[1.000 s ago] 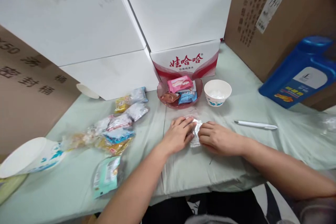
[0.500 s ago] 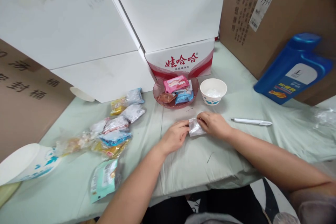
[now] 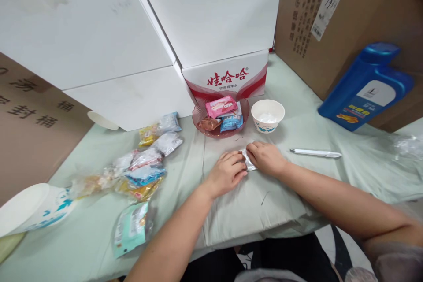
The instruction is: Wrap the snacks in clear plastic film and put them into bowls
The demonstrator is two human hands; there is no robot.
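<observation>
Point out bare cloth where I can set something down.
Two patches look free: behind the pen, between the paper bowl and blue bottle; and between the snack packets and the left hand. Those packets, the green pouch and large paper tub crowd the left; the right hand and a shiny packet fill the middle.

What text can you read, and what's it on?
"娃哈哈®": white-and-red cardboard box.
"饮用纯净水": same box.
"汤 桶": left brown cardboard box.
"封桶": same box, lower; neighbouring characters cut off.
Too small or blurred to read surely: pink plastic packet, blue plastic bottle, mint-green plastic pouch, right brown cardboard box and its white paper sticker.
</observation>
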